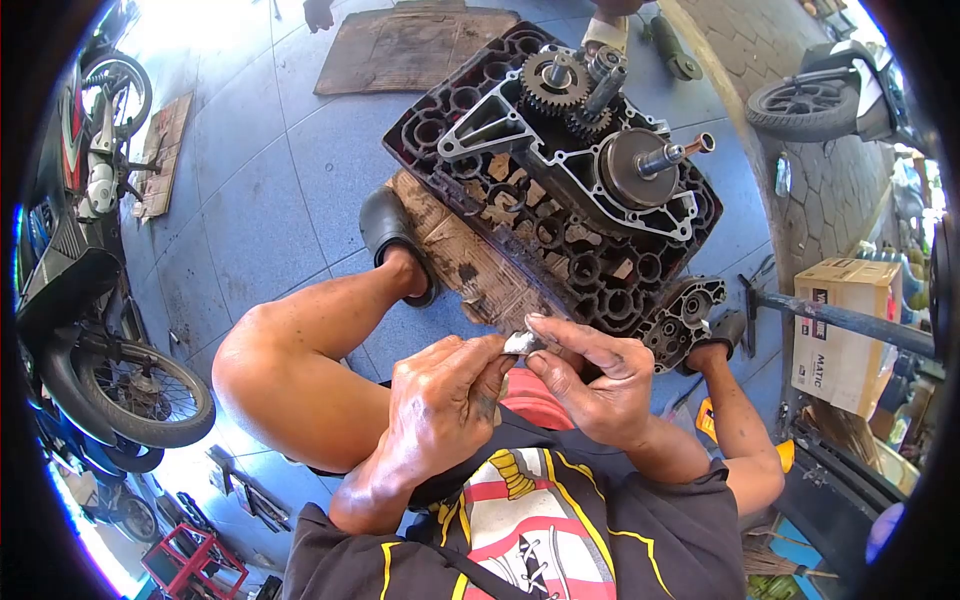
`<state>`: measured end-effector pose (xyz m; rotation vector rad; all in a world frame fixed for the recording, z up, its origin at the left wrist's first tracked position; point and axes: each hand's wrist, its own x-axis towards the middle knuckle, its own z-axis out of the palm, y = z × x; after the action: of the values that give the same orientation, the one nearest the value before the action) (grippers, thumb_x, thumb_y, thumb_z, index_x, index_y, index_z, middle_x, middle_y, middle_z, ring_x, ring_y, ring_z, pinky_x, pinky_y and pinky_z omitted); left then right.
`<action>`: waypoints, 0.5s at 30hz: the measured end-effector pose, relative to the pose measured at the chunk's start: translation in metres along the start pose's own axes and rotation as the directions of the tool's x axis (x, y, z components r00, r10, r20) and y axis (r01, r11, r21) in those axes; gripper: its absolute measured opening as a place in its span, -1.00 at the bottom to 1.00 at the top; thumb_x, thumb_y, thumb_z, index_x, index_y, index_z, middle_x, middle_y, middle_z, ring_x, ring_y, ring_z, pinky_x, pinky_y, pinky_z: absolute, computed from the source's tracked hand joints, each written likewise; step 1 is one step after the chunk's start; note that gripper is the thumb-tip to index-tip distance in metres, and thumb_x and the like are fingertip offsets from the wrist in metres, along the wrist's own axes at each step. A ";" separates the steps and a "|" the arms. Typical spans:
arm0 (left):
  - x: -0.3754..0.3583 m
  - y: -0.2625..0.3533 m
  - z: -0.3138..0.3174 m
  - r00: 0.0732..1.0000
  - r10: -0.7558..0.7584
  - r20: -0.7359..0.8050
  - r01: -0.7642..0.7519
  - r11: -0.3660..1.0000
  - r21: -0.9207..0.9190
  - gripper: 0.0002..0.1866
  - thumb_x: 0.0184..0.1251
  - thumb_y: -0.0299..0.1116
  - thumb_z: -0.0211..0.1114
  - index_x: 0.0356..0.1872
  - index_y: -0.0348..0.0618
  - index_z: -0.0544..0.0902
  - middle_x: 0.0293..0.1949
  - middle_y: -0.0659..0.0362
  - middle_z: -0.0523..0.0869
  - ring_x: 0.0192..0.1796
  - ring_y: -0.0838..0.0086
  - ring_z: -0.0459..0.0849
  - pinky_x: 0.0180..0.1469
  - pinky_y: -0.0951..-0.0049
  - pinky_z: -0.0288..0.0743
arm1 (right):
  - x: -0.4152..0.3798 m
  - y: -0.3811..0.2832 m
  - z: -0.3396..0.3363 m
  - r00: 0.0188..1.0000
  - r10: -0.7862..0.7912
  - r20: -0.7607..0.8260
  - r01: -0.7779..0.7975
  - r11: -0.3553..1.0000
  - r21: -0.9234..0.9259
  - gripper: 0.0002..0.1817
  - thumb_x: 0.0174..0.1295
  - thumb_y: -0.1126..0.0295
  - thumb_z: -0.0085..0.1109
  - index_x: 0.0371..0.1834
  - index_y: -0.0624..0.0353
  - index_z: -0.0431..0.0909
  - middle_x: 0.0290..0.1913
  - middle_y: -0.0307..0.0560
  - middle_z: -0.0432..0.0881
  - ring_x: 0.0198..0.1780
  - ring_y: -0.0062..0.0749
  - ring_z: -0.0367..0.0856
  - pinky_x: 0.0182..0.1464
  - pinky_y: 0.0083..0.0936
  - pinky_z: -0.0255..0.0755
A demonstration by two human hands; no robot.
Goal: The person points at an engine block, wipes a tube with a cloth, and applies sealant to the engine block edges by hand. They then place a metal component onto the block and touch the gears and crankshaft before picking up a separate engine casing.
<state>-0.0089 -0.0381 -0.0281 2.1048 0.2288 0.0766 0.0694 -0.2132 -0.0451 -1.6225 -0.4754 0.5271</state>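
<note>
In front of my chest, my left hand [440, 400] and my right hand [600, 382] meet fingertip to fingertip. Between them they pinch a small silvery-grey piece [521, 343], mostly covered by the fingers; I cannot tell its kind. Just beyond, an engine crankcase half [520, 132] rests on a dark, greasy plastic crate [440, 190]. Gears [555, 82] and a round crankshaft [640, 168] with a connecting rod [702, 143] stand up from it. Past my right hand, an engine cover [680, 322] leans near the crate's corner.
Stained cardboard [480, 262] lies between my feet and the crate, with another cardboard sheet [400, 50] farther off. Motorcycles [130, 390] stand along the left. A carton [845, 335] and a metal bar [850, 322] are at the right. Tools [248, 490] lie lower left.
</note>
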 end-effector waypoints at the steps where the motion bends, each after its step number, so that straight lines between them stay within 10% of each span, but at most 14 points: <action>1: 0.000 0.000 0.000 1.000 -0.002 -0.003 0.002 1.000 0.003 -0.91 0.35 -0.55 0.39 -0.17 -0.29 0.74 -0.43 -0.01 0.73 -0.41 0.21 0.75 -0.35 0.32 0.56 | 0.001 -0.001 0.000 1.000 -0.002 -0.002 0.002 1.000 -0.002 -0.58 0.20 0.71 0.38 0.17 0.37 0.69 -0.17 -0.06 0.82 -0.33 -0.77 0.63 -0.25 -0.75 0.50; 12: 0.001 -0.003 0.003 0.993 -0.034 -0.117 0.027 0.997 -0.067 -0.89 0.33 -0.59 0.37 -0.16 -0.32 0.70 -0.43 -0.02 0.73 -0.42 0.17 0.75 -0.35 0.29 0.58 | 0.002 0.002 -0.025 0.986 -0.081 0.145 0.090 0.994 -0.054 -0.64 0.22 0.61 0.40 0.12 0.33 0.70 -0.29 -0.11 0.79 -0.48 -0.76 0.60 -0.42 -0.70 0.45; 15: -0.001 -0.006 -0.002 0.969 -0.094 -0.228 0.066 0.990 -0.127 -0.90 0.38 -0.56 0.37 -0.15 -0.37 0.69 -0.40 -0.02 0.75 -0.41 0.32 0.76 -0.31 0.38 0.60 | 0.014 0.019 -0.051 0.976 -0.206 -0.072 0.179 0.946 -0.272 -0.61 0.15 0.55 0.48 0.08 0.27 0.71 -0.38 -0.20 0.72 -0.57 -0.77 0.47 -0.51 -0.67 0.35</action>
<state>-0.0109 -0.0336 -0.0326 1.9643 0.4400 0.2845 0.1104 -0.2480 -0.0605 -1.8230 -0.6434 0.2410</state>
